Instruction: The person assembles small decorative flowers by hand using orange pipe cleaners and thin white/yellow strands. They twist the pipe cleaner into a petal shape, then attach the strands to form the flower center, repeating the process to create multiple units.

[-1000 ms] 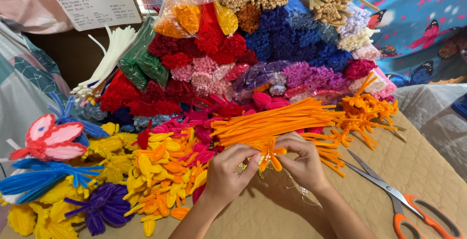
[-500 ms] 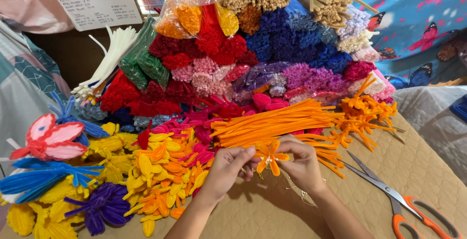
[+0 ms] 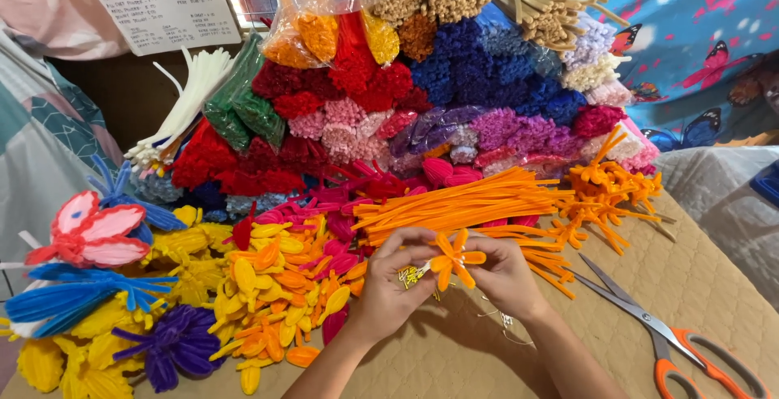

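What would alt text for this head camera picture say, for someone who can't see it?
Two bare hands, left hand and right hand, hold a small orange pipe-cleaner flower over a tan quilted table. Behind lie loose orange pipe cleaners, stacked bundles in many colours and finished petals; orange-handled scissors lie at the right.

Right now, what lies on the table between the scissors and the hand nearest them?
In the head view, only bare quilted tan table lies between the scissors and the right hand, with orange pipe cleaners just above.
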